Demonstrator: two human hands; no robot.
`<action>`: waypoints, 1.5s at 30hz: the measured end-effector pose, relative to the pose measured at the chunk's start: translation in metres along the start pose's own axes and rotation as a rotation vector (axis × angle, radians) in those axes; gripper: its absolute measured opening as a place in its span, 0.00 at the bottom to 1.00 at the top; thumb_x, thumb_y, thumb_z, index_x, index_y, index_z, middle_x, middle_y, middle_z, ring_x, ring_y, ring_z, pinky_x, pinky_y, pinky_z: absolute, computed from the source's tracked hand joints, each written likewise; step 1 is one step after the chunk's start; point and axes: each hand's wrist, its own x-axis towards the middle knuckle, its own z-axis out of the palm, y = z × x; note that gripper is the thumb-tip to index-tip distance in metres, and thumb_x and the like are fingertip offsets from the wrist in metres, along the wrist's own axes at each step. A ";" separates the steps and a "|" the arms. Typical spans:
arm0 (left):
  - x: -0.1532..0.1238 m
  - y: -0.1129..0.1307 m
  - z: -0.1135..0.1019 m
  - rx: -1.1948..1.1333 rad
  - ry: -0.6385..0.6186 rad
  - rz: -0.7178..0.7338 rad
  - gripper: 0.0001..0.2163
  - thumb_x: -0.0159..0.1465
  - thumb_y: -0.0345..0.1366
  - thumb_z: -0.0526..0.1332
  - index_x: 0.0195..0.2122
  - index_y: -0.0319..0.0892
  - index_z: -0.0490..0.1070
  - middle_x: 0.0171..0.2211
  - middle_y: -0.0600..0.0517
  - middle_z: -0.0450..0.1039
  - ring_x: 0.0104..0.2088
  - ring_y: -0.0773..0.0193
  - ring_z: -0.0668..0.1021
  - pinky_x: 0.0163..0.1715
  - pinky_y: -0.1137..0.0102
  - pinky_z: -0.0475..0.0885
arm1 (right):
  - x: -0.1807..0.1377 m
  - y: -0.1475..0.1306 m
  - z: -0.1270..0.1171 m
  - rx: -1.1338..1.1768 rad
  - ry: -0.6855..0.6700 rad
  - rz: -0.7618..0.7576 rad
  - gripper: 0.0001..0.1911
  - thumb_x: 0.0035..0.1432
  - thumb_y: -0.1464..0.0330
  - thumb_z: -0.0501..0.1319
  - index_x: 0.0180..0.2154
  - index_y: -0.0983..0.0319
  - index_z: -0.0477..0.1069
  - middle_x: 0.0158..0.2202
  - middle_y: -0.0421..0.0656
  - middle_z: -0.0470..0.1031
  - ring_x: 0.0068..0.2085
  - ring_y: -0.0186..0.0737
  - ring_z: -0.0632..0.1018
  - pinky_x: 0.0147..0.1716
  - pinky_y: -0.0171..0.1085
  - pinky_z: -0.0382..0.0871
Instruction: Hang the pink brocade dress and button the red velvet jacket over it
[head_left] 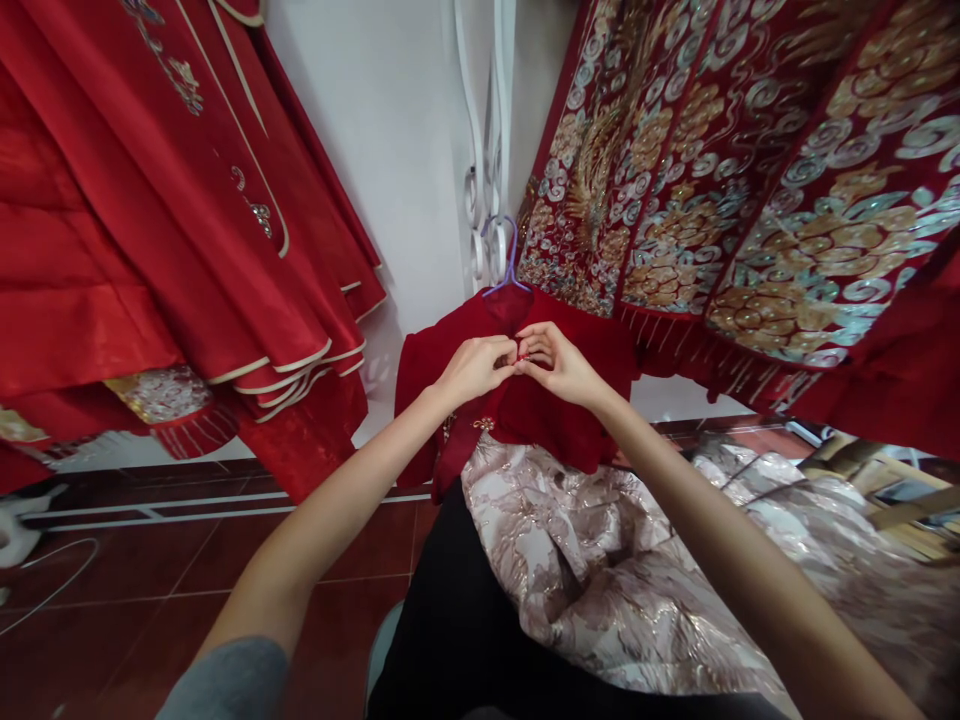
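Note:
A short dark-red jacket (442,350) hangs in front of me on a purple hanger (512,270). At its upper front, just below the neck, my left hand (480,367) and my right hand (559,365) meet with fingertips pinched. Between them shows a small red fastening (523,357) with a hint of gold, partly hidden by the fingers. Lower on the jacket front sits a gold ornamental fastening (484,425). Both hands are closed on the fastening at the jacket's front.
Red gowns with pale piping (225,250) hang at left. A beaded, gold-embroidered red garment (750,200) hangs at right. Shiny pink-beige brocade (555,530) is heaped over my lap's right side. A white scrolled metal stand (499,130) rises behind the jacket.

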 end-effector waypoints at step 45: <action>-0.097 0.078 0.146 -0.508 0.093 -0.552 0.19 0.60 0.34 0.56 0.53 0.39 0.60 0.50 0.38 0.67 0.51 0.50 0.71 0.50 0.58 0.67 | -0.052 -0.055 0.041 -0.103 0.109 0.200 0.16 0.52 0.64 0.63 0.41 0.58 0.60 0.32 0.40 0.69 0.32 0.36 0.73 0.32 0.36 0.71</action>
